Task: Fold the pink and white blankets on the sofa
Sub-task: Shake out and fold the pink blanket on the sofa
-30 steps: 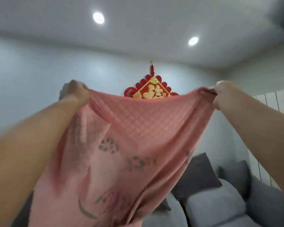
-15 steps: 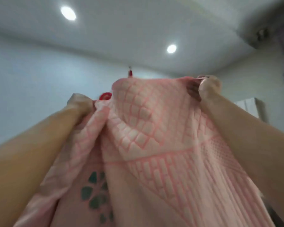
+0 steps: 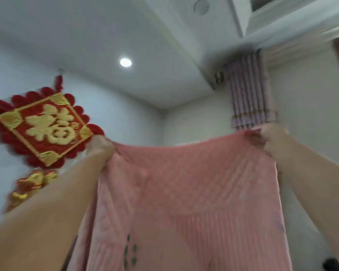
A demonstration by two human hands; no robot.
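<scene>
A pink quilted blanket (image 3: 188,202) with a dark flower print hangs in front of me, held up high by its top edge. My left hand (image 3: 101,146) grips the top left corner. My right hand (image 3: 270,139) grips the top right corner. The top edge sags a little between the two hands and the cloth falls out of view at the bottom. The sofa and the white blanket are not in view.
A red and gold knot ornament (image 3: 41,126) hangs on the wall at the left. A pleated curtain (image 3: 249,90) hangs in the right corner under a ceiling step. A round ceiling light (image 3: 125,62) shines above.
My hands have spread apart, so the bunched top edge now hangs flat between them. The view has swung up and to the right; the ornament has come back into sight at the left.
</scene>
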